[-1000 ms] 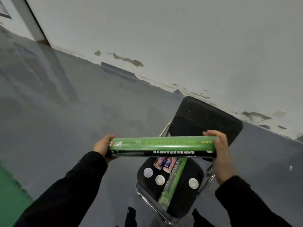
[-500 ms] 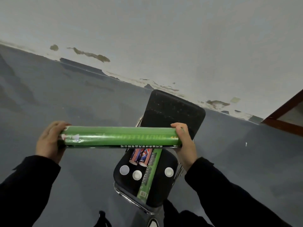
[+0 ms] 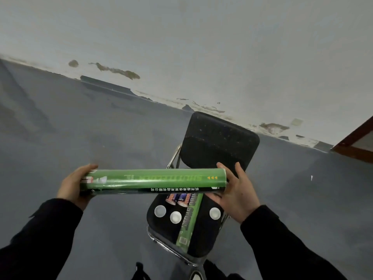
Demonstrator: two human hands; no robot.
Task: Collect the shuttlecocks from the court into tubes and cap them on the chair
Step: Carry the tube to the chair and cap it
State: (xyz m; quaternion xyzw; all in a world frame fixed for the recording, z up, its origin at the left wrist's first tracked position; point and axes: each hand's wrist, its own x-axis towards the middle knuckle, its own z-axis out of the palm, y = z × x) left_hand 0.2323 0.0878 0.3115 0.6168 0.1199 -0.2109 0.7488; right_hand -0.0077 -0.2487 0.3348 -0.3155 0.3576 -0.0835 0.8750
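Green tube [image 3: 153, 181] level over the chair [image 3: 220, 146]: your left hand [image 3: 73, 185] cups one end, right hand [image 3: 238, 190] fingers spread wide at the other

We see a dim, flat, cool grey light with no clear source and only faint soft shadows on the floor [image 3: 84, 138]. The wide lens bends and tilts the wall [image 3: 222, 47] line, and detail is slightly soft, with a dull sheen along the green tube [image 3: 153, 178].

Sports hall, grey court floor [image 3: 80, 128], shuttlecock tubes [image 3: 187, 221]
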